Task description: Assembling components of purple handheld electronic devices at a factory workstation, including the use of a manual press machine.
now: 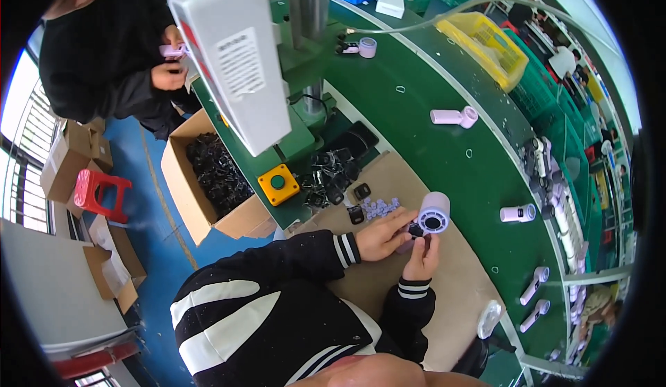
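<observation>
Over the brown sheet [444, 304], a lilac handheld fan [434, 210] is held with its round head up and its dark centre showing. My left hand [383, 234] is closed round the fan's handle side, fingers reaching across it. From the near side my right hand [422, 259] pinches the handle, which the fingers mostly hide. A dark part shows between the hands; its kind is hard to make out. Beside my left hand lies a pile of small lilac pieces [380, 209], with a small black part [361, 191] and another black part [356, 214] next to it.
A machine with a white head [232, 61] and a yellow box with a green button [278, 184] stand left. Several lilac fans, one here [454, 116], lie on the green belt [416, 89]. A carton [201, 227] holds black parts. Another person [104, 54] works at far left.
</observation>
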The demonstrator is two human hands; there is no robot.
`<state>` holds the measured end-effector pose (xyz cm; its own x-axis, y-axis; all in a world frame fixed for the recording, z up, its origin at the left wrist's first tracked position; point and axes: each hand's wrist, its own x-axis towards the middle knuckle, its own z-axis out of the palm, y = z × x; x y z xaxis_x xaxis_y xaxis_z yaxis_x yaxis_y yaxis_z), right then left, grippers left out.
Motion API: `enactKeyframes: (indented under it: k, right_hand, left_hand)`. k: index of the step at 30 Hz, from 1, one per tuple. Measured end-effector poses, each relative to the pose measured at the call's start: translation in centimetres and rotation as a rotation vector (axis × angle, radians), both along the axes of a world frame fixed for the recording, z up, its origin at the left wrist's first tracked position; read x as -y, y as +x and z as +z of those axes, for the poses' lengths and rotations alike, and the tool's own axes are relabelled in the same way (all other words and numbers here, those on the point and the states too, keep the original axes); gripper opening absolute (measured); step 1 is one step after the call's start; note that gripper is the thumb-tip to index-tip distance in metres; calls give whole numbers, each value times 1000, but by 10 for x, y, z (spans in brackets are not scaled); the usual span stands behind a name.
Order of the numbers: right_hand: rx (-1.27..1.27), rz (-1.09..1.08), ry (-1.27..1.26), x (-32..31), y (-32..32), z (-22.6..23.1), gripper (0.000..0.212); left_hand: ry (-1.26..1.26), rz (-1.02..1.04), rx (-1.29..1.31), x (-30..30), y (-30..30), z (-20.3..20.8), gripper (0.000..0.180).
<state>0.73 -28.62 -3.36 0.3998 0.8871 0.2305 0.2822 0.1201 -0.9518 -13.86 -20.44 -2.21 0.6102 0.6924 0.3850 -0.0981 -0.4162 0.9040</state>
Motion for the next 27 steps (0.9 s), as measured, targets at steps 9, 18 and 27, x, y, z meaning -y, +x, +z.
enactKeyframes:
  k: [9,18,27]
  right_hand:
    - [28,60,-34,-3,-3,8,43]
    - [-105,20,-8,-8,-8,13,41]
    - [-92,7,50,-10,-9,2,41]
  left_hand:
    - [-72,67,-26,-3,3,-2,41]
    - [-107,51,-68,-2,3,5,46]
    - [-135,49,-121,-1,4,-2,52]
